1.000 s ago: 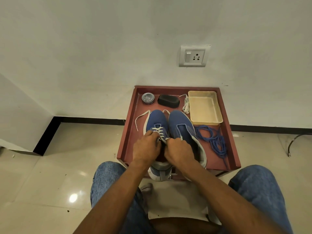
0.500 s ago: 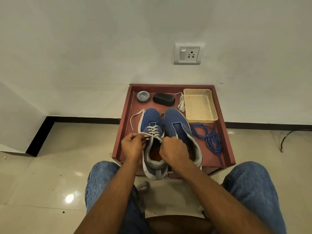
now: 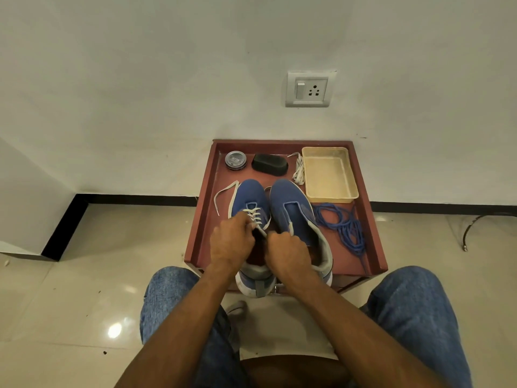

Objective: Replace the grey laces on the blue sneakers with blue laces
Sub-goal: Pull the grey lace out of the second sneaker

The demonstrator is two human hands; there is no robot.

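Two blue sneakers stand side by side on a dark red tray table. The left sneaker still carries a grey lace in its upper eyelets, and a loose end trails to the left. The right sneaker has no lace. My left hand pinches the grey lace at the left sneaker's throat. My right hand grips the lace just beside it. Blue laces lie in a loose heap to the right of the sneakers.
At the back of the tray are a round tin, a black shoe brush, a bundled grey lace and a cream plastic tray. A wall with a socket rises behind. My knees in jeans flank the table.
My hands spread apart half a second ago and have come back together over the left sneaker's throat. The view shifted slightly.
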